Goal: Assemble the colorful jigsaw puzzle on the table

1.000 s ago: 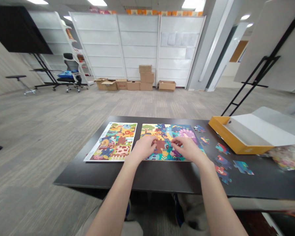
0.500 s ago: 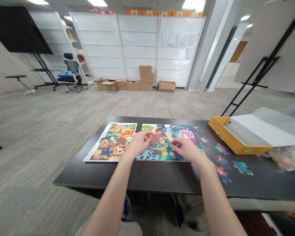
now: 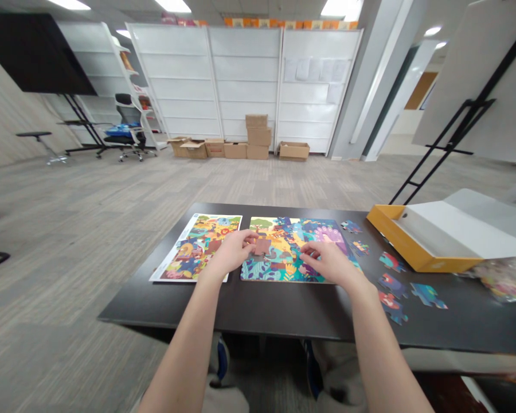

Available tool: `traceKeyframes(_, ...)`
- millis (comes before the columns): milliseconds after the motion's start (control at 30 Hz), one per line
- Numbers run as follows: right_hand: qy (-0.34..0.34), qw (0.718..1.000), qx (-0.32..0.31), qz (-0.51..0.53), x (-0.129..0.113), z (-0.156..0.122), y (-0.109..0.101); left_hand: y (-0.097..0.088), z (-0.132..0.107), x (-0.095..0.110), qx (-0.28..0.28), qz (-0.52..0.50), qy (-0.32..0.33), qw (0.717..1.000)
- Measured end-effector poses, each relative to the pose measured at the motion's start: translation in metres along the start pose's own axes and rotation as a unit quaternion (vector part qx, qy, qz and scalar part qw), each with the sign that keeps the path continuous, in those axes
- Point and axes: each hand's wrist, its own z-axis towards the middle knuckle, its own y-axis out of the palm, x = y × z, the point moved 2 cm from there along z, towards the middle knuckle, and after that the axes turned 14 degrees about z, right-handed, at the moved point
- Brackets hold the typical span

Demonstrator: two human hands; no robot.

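Note:
My left hand is over the left part of a colourful jigsaw puzzle, its thumb and fingers closed on the edge of a brown puzzle piece. That piece lies on or just above the puzzle; which, I cannot tell. My right hand hovers at the right part of the puzzle with fingers curled but apart, and nothing shows between them. To the left lies a printed picture sheet with animals, partly covered by my left hand and forearm.
Several loose puzzle pieces lie right of the puzzle on the black table. Beyond them stands an opened yellow box with a white lid, beside a clear plastic bag. Cardboard boxes stand against the far shelves.
My left hand has shifted a little to the left, and the brown piece has come with it over the puzzle. My right hand has stayed nearly in place. The view has moved slightly.

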Motion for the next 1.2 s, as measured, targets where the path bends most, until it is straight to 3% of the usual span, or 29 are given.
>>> traceKeyframes(200,0.018,1.000,-0.008,-0.004,-0.001,0.001,0.000,-0.001,0.001,0.002,0.011,-0.009,0.008,1.000)
traceKeyframes(500,0.004,1.000,0.000,-0.004,-0.008,0.002,0.001,0.003,-0.001,0.015,-0.031,-0.050,0.051,0.997)
traceKeyframes(767,0.018,1.000,-0.008,-0.006,-0.008,0.002,0.000,0.002,-0.002,0.016,-0.023,0.024,0.017,0.999)
traceKeyframes(900,0.017,1.000,-0.007,-0.008,-0.007,0.002,0.000,0.003,0.000,0.014,-0.017,0.001,0.018,1.000)
traceKeyframes(1033,0.004,1.000,-0.003,-0.009,-0.008,0.002,0.000,-0.008,0.003,0.001,0.037,-0.035,0.010,0.999)
traceKeyframes(1200,0.008,1.000,-0.007,-0.006,-0.007,0.002,0.000,-0.038,-0.003,-0.031,0.146,0.053,-0.085,0.984)
